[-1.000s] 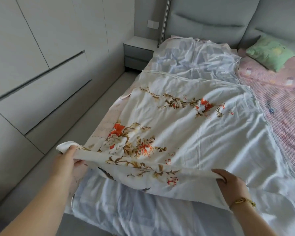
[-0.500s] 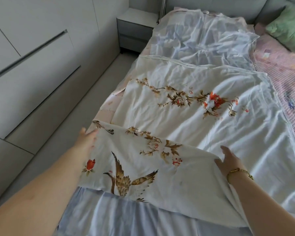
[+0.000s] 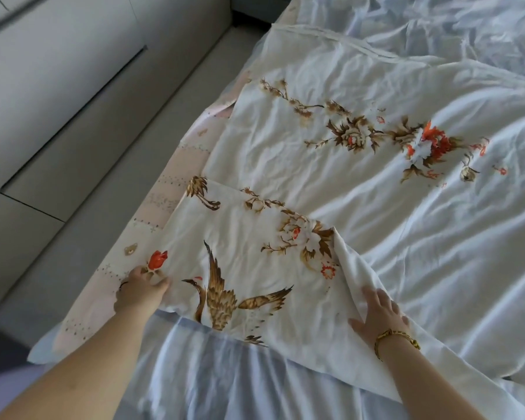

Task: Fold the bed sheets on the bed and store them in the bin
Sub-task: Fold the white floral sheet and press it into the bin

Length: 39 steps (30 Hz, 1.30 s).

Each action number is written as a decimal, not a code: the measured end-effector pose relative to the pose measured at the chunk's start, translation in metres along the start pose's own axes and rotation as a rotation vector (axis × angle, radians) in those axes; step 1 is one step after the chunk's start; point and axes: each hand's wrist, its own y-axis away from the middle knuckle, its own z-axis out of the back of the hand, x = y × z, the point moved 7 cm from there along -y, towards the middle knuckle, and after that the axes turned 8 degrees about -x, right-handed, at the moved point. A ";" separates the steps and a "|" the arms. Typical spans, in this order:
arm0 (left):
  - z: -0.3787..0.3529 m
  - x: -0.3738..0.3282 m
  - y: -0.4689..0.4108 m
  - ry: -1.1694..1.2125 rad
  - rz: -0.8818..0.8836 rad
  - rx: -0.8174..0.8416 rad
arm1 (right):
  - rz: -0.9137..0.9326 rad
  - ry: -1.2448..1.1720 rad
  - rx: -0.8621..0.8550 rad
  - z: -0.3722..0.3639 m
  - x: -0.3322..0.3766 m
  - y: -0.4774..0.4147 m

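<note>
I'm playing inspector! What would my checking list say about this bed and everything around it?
Surface: bed, its pink cover showing along the left edge.
Job's things: floral sheet spread out, its near end folded over with the crane print up; pale blue sheet beneath it; another pale sheet beyond; the bin is not in view.
Clutter: nothing seen.
Hands: left hand pinches the fold's left edge; right hand lies flat on the fold, a gold bracelet at its wrist.
Cables: nothing seen.
Surroundings: grey floor and pale cabinet fronts to the left.
</note>
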 end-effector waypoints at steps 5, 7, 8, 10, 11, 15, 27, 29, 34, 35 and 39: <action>0.005 -0.014 -0.016 -0.024 -0.118 -0.067 | -0.053 0.032 -0.081 -0.006 0.000 -0.009; 0.019 -0.030 -0.016 -0.035 -0.226 -0.134 | -0.039 0.067 -0.124 -0.003 0.002 -0.014; 0.024 -0.035 -0.018 -0.063 -0.267 -0.167 | -0.034 0.075 -0.146 0.000 0.001 -0.018; 0.030 -0.039 -0.019 -0.169 -0.294 -0.218 | -0.070 -0.003 -0.198 0.010 -0.007 -0.027; 0.030 -0.039 -0.019 -0.229 -0.290 -0.236 | -0.107 -0.072 -0.219 0.015 -0.014 -0.030; 0.023 -0.042 -0.003 -0.351 -0.306 -0.277 | -0.157 -0.173 -0.210 0.025 -0.035 -0.033; -0.131 -0.226 0.253 -0.484 -1.755 0.134 | -0.173 -0.228 -0.177 -0.010 -0.073 0.020; -0.172 -0.236 0.275 -0.733 -1.793 0.202 | -0.179 -0.301 -0.215 -0.013 -0.082 0.025; -0.203 -0.246 0.302 -0.757 -2.036 0.111 | -0.146 -0.411 -0.339 -0.007 -0.100 0.039; -0.198 -0.249 0.307 -0.679 -2.104 0.042 | -0.146 -0.422 -0.345 -0.007 -0.105 0.041; -0.184 -0.254 0.302 -0.453 -2.059 0.036 | -0.194 -0.361 -0.320 -0.028 -0.127 0.045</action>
